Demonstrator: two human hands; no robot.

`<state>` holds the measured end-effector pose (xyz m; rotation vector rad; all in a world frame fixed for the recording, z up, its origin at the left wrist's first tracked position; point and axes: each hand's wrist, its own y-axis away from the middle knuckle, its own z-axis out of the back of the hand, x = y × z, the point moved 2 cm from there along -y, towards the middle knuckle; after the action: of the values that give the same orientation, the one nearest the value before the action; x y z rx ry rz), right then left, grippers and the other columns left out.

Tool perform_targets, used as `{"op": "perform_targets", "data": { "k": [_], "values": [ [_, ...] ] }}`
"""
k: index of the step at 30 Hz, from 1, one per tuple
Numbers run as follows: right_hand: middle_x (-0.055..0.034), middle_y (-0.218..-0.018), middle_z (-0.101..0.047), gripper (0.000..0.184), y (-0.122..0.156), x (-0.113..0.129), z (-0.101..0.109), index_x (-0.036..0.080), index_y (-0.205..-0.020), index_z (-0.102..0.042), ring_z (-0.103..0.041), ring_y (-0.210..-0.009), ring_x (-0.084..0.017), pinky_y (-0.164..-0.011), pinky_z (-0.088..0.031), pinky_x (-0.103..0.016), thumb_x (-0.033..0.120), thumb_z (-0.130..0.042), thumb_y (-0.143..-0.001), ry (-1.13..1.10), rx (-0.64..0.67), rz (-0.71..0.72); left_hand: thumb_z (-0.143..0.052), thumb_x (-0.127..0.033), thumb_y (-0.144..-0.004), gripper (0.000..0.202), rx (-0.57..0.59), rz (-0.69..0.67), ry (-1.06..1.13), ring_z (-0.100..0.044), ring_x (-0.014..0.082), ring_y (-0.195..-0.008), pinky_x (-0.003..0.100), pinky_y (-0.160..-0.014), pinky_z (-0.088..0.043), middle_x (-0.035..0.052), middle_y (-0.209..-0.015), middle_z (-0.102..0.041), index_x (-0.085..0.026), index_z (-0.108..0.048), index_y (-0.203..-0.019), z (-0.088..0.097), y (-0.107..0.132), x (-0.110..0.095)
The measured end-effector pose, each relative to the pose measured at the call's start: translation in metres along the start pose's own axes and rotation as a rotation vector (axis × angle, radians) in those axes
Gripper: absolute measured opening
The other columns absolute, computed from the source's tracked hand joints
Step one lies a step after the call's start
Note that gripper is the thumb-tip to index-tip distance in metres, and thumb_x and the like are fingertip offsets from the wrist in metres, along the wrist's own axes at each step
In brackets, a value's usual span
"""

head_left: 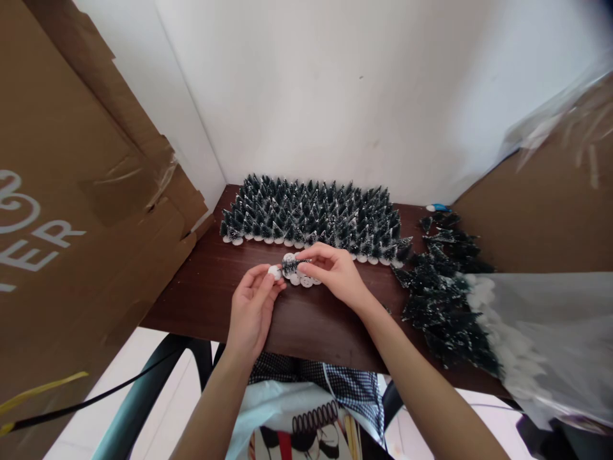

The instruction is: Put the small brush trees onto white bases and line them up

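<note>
Between the thumb and fingers of my left hand [253,306] is a round white base [274,272]. My right hand [338,275] pinches a small dark green miniature tree [290,264] with white-flecked tips, lying on its side, its stem end toward the white base. Whether stem and base are joined I cannot tell. Under and beside my right fingers, several loose white discs [307,281] lie on the brown table [191,300]. Just behind my hands, rows of upright miniature trees [311,207] on white bases stand close together.
At the right, a heap of loose miniature trees [445,306] lies beside a clear plastic bag [550,319] with white bases. A large cardboard box [96,160] rises at the left, and another box [550,191] at the right. Behind the table is a white wall [325,83].
</note>
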<state>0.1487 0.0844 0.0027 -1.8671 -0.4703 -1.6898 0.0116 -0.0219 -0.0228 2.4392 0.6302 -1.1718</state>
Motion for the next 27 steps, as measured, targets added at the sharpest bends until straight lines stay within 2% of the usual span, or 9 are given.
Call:
{"op": "perform_targets", "data": {
  "k": [16, 27],
  "values": [
    [-0.0030, -0.091, -0.064, 0.014, 0.0007, -0.0001, -0.0004, 0.024, -0.092, -0.080, -0.060, -0.075, -0.014, -0.066, -0.049, -0.029, 0.030, -0.079, -0.079, 0.071, 0.024, 0.070, -0.089, -0.028, -0.071, 0.029, 0.034, -0.002, 0.016, -0.064, 0.0096, -0.081, 0.022, -0.078, -0.053, 0.0037, -0.096, -0.073, -0.019, -0.072, -0.093, 0.0034, -0.0012, 0.0011],
    [-0.0018, -0.090, -0.064, 0.012, 0.0015, 0.0029, 0.0017, 0.024, -0.091, -0.079, -0.061, -0.074, -0.013, -0.067, -0.050, -0.029, 0.027, -0.079, -0.079, 0.047, 0.011, 0.069, -0.086, -0.029, -0.075, 0.025, 0.087, -0.053, -0.096, -0.063, 0.0095, -0.079, 0.022, -0.079, -0.053, 0.0021, -0.093, -0.071, -0.019, -0.071, -0.092, 0.0033, 0.0013, 0.0023]
  ]
}}
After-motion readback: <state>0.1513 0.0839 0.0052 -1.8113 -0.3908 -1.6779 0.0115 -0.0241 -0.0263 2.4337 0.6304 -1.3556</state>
